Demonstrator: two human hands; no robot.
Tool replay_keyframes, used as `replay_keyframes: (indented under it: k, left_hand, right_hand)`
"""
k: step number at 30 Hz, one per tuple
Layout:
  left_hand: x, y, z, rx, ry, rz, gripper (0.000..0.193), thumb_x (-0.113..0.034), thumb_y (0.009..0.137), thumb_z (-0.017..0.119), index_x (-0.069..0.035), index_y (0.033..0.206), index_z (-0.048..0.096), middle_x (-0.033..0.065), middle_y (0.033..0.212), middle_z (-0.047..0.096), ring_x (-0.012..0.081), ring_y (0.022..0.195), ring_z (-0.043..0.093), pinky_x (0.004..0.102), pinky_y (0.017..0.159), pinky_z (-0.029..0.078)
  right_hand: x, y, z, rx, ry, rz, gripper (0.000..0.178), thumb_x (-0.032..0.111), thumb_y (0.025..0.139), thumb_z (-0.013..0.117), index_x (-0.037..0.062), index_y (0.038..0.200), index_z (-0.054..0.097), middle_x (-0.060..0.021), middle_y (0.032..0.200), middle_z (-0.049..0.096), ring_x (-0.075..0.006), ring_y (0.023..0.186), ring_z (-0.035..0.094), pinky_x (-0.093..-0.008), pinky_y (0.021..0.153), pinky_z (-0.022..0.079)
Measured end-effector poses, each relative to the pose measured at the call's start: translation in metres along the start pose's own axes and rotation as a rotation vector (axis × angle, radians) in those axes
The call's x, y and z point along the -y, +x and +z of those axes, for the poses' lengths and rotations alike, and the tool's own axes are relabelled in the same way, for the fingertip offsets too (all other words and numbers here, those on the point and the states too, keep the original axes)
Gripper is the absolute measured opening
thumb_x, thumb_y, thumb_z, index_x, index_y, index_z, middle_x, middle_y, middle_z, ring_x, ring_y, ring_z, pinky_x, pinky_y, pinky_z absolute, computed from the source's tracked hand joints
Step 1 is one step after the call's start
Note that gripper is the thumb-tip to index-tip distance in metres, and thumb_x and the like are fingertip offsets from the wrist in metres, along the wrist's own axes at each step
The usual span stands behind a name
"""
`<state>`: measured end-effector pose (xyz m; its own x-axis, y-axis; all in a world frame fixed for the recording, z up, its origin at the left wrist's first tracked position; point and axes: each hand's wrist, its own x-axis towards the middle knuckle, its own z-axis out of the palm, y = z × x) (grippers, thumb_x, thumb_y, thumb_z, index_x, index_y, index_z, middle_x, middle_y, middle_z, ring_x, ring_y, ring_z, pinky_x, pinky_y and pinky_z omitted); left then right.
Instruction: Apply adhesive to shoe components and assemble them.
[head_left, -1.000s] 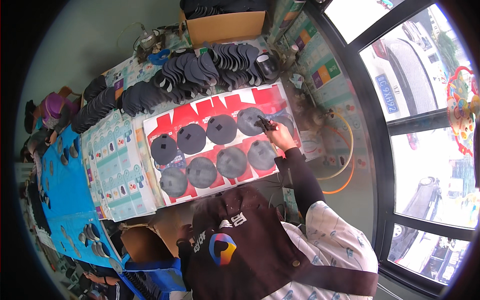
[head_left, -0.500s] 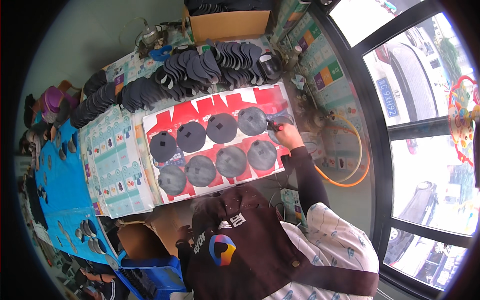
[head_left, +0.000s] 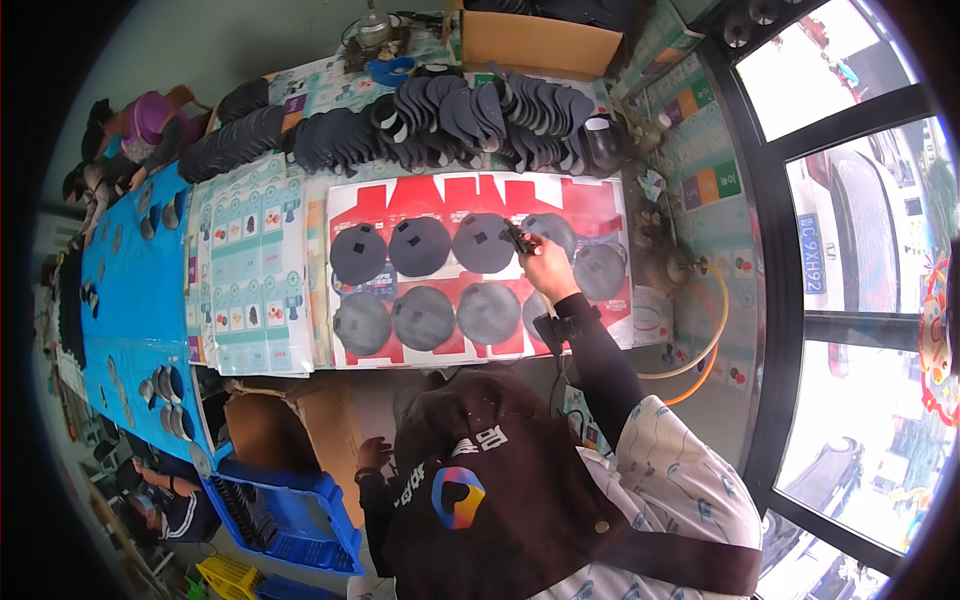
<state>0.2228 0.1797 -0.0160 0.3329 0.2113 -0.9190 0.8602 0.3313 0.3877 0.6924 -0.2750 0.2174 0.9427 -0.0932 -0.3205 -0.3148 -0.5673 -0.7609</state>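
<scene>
My right hand (head_left: pixel 545 268) is closed round a small black spray gun (head_left: pixel 518 238), reaching over a red-and-white printed sheet (head_left: pixel 340 208). Its tip is above the right edge of a dark round disc (head_left: pixel 482 246) in the far row. Two rows of such discs lie on the sheet. Small black squares show on several; the near-row disc (head_left: pixel 423 318) looks paler and hazy. A black part with a thin hose (head_left: pixel 553 334) hangs by my right wrist. Low beside a cardboard box, my left hand (head_left: pixel 375 454) is empty, its fingers loosely apart.
Stacked dark curved pieces (head_left: pixel 340 138) line the table's back. A cardboard carton (head_left: pixel 540 45) stands behind them. Printed sheets (head_left: pixel 250 345) lie left, beside a blue-covered table (head_left: pixel 130 310). A blue crate (head_left: pixel 300 515) sits below. Hoses (head_left: pixel 722 320) loop near the window. Other people work at left.
My right hand has moved left with the spray gun, from the disc at the far right end towards the middle of the far row. The whole view has shifted, showing more of the blue crate.
</scene>
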Motion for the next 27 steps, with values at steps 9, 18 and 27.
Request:
replay_keyframes:
  k: [9, 18, 27]
  left_hand:
    - [0.018, -0.036, -0.006, 0.025, 1.189, 0.581, 0.02, -0.018, 0.089, 0.066, 0.0, 0.099, 0.067, 0.0165, 0.089, 0.071, 0.0303, 0.087, 0.07, 0.0417, 0.07, 0.055]
    - [-0.001, -0.014, -0.017, 0.028, 0.919, 0.662, 0.024, -0.018, 0.083, 0.07, -0.001, 0.1, 0.068, 0.0095, 0.088, 0.074, 0.0271, 0.082, 0.071, 0.0408, 0.071, 0.057]
    - [-0.005, 0.018, -0.02, 0.094, -0.094, -0.001, 0.038, -0.009, 0.084, 0.069, 0.004, 0.118, 0.062, 0.0158, 0.099, 0.074, 0.0253, 0.086, 0.072, 0.0374, 0.073, 0.061]
  right_hand:
    - [0.018, -0.009, -0.004, 0.187, -0.189, -0.208, 0.031, 0.014, 0.082, 0.066, -0.0012, 0.108, 0.067, -0.0177, 0.075, 0.068, -0.0306, 0.072, 0.07, -0.0407, 0.069, 0.054]
    - [0.004, -0.002, -0.008, -0.041, -0.244, -0.215, 0.032, 0.024, 0.088, 0.056, 0.0033, 0.108, 0.07, -0.0315, 0.095, 0.068, -0.0496, 0.098, 0.064, -0.0556, 0.086, 0.051]
    - [-0.006, -0.025, -0.005, 0.153, -0.157, -0.043, 0.034, 0.03, 0.09, 0.062, 0.001, 0.108, 0.07, -0.0307, 0.095, 0.068, -0.0483, 0.099, 0.065, -0.0515, 0.084, 0.052]
